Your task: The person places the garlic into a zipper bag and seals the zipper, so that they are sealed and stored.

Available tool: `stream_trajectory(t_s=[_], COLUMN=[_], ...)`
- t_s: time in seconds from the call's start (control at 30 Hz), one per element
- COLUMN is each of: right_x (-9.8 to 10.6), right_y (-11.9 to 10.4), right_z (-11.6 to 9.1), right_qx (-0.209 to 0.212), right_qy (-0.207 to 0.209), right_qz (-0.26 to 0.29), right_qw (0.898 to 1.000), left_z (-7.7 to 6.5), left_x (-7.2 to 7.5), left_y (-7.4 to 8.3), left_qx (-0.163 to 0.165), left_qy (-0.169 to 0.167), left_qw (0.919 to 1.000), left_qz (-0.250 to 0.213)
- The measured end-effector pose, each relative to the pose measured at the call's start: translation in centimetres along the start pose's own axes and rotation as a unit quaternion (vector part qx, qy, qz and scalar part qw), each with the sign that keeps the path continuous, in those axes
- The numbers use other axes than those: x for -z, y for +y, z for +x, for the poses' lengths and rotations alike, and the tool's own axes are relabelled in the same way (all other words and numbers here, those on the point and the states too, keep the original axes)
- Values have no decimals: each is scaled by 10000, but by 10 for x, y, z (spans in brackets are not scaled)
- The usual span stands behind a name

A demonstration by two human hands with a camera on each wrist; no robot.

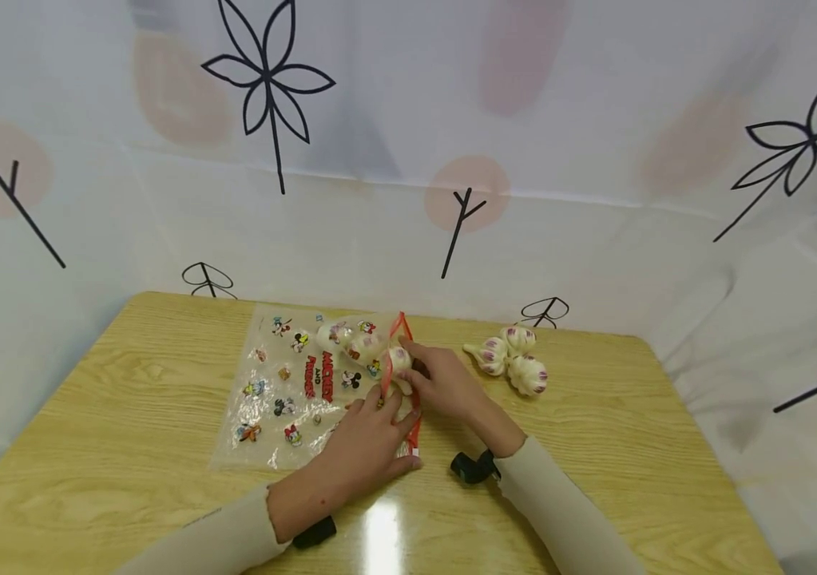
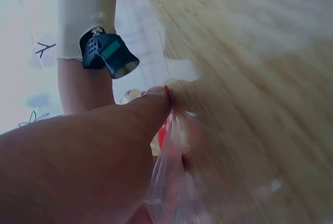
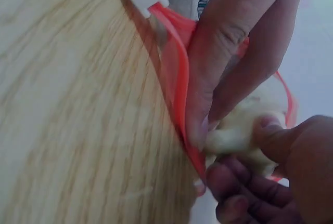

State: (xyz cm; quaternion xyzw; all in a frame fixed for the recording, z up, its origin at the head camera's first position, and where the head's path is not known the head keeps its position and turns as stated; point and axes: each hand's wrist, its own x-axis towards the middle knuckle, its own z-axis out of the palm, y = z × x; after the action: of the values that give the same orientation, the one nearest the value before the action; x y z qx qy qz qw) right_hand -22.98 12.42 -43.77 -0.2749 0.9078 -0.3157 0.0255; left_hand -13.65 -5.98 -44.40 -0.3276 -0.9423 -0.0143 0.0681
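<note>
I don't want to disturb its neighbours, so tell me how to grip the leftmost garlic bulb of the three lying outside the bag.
Probably pinch the garlic bulb by its stem, coming from the side facing the bag. The stem points that way, away from the other two bulbs, which crowd the opposite side.

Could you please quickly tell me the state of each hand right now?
Left hand: open, fingers spread at the mouth of the plastic bag.
Right hand: closed, holding a garlic bulb at the bag's mouth.
</note>
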Motion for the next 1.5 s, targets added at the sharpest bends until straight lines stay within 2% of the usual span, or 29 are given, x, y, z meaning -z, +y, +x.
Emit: stream_trajectory(t_s=[0.23,0.47,0.8,1.07,1.33,1.5], right_x=[-4,-18,-30,-26,-21,-18], right_y=[9,9,5,9,10,12], right_z=[6,23,40,32,19,8], right_qx=[156,313,307,198,397,641], right_qy=[-99,71,337,-138,-416,-417], right_qz=[308,560,985,1506,1323,1283], right_qw=[9994,9979,9941,9883,9895,9888], left_z=[-1,2,2,0,-1,-1], left_x=[0,0,1,1,-6,-5], left_y=[0,1,3,1,-2,-2], left_qx=[2,-195,-250,-186,-101,-89], left_qy=[-77,-143,-33,-45,4,4], left_qw=[10000,9994,9997,9997,9996,9998], left_qz=[-56,-252,-21,-155,-251,-204])
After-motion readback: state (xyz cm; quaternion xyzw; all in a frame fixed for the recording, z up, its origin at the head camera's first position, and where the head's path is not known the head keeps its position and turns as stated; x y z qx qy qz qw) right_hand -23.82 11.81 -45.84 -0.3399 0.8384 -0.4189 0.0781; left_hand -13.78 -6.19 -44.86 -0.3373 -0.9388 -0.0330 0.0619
